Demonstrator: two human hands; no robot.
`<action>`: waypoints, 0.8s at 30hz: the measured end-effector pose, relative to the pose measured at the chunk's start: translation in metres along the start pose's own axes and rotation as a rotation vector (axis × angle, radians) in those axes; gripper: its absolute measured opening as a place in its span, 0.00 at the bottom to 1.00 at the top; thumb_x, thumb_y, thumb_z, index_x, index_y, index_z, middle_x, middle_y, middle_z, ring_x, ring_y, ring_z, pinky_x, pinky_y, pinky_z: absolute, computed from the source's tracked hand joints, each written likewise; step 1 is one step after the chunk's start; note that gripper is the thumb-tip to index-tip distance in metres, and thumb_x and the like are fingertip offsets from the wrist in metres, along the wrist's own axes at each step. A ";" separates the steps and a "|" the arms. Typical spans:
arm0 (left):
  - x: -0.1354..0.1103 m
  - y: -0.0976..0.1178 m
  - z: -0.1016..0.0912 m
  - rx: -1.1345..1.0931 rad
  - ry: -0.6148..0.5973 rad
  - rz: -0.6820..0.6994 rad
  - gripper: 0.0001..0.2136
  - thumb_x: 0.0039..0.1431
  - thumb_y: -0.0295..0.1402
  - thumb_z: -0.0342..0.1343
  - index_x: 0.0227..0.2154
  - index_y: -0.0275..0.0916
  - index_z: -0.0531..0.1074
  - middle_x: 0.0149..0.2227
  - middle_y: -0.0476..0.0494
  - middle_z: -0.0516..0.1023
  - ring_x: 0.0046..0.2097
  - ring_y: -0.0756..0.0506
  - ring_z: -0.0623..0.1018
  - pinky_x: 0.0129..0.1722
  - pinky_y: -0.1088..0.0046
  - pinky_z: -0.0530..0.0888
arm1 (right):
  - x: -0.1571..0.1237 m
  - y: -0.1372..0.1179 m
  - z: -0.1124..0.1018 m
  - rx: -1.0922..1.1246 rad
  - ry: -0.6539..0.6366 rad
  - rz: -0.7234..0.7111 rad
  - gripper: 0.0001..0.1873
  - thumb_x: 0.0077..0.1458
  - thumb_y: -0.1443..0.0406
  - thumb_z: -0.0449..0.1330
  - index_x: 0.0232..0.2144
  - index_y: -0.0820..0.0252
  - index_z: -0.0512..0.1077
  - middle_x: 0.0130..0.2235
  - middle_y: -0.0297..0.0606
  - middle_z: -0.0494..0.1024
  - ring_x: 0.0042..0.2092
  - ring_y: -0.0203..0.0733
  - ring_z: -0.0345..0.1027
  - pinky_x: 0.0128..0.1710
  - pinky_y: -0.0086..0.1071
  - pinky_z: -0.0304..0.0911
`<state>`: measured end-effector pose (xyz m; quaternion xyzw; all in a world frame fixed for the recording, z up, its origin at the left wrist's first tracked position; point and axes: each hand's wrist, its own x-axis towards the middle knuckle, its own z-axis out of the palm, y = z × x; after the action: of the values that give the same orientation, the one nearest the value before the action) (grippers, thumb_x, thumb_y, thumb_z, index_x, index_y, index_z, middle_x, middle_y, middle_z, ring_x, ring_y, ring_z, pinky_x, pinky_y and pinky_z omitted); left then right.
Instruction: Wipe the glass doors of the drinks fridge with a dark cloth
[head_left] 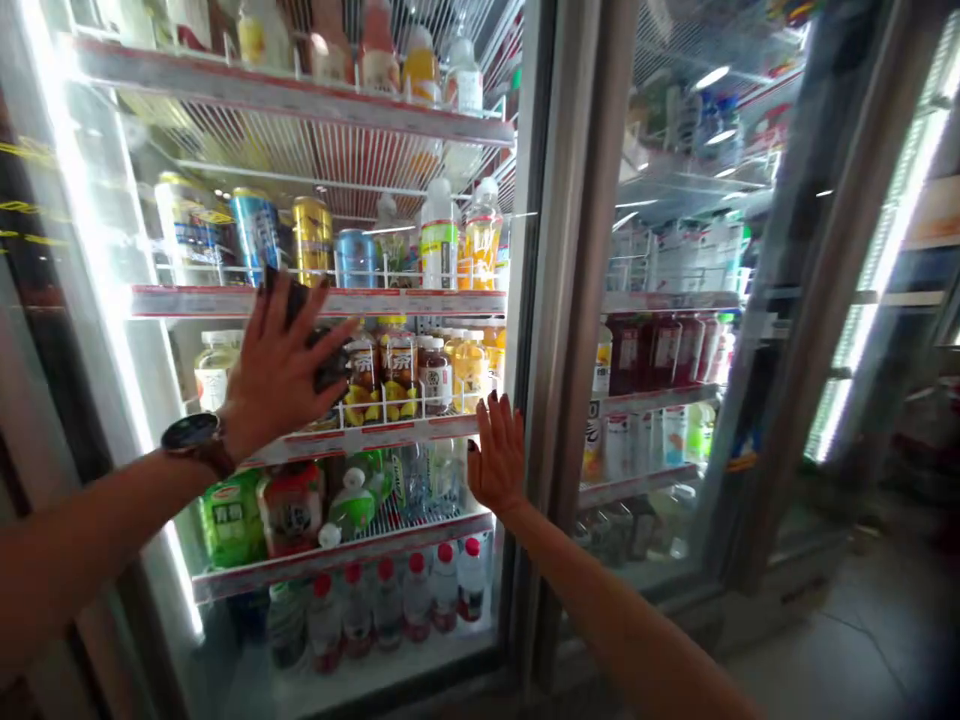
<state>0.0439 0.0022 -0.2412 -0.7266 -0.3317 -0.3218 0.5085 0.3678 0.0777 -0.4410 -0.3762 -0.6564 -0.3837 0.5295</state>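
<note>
- I see a round black wristwatch (196, 443) with a brown strap on the left wrist, at the far left of my view.
- I have the left hand (281, 375) released, its fingers fanned out and its palm flat toward the smooth glass door (172, 190) of the drinks cooler. A dark shape sits behind the fingers, and I cannot tell whether it is a reflection or an object.
- That glass door stands directly before both hands, between them and the goods, though I cannot tell if the skin touches it.
- Behind the glass, white wire shelves with red-edged strips (322, 301) carry shiny metal cans (311, 240), plastic bottles of orange drink (480, 240) and green shrink-wrapped packs (232, 518). Red-capped bottles (386, 600) stand lowest.
- The right hand (499, 455) is open too, its fingers pointing up beside the door's edge.
- A brushed metal door frame (577, 300) stands just beside that hand.
- Past it, a second glass door (667, 180) shows dark-red bottles (645, 355), and a grey tiled floor (847, 640) spreads at the lower right.
</note>
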 end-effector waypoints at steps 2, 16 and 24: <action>-0.040 0.025 0.011 -0.038 -0.132 0.086 0.40 0.58 0.50 0.64 0.71 0.53 0.56 0.77 0.44 0.44 0.76 0.25 0.37 0.72 0.35 0.51 | -0.001 0.000 0.000 -0.014 -0.004 0.008 0.38 0.70 0.62 0.42 0.76 0.56 0.34 0.77 0.45 0.45 0.78 0.54 0.33 0.74 0.62 0.42; -0.065 -0.095 -0.046 0.021 -0.070 -0.007 0.32 0.66 0.40 0.58 0.70 0.43 0.58 0.78 0.47 0.30 0.77 0.30 0.39 0.75 0.41 0.45 | -0.001 0.001 -0.002 -0.014 0.012 -0.018 0.38 0.70 0.62 0.44 0.76 0.57 0.35 0.77 0.47 0.46 0.78 0.55 0.36 0.73 0.62 0.43; -0.101 -0.030 -0.014 0.009 0.029 -0.228 0.25 0.69 0.37 0.52 0.68 0.42 0.64 0.78 0.44 0.34 0.77 0.30 0.40 0.71 0.35 0.52 | -0.005 0.004 0.000 -0.040 0.015 0.005 0.37 0.70 0.61 0.42 0.76 0.55 0.36 0.76 0.47 0.48 0.77 0.60 0.38 0.72 0.64 0.44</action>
<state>-0.0398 -0.0189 -0.3025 -0.6771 -0.4062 -0.3864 0.4767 0.3722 0.0787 -0.4452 -0.3854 -0.6438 -0.3983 0.5276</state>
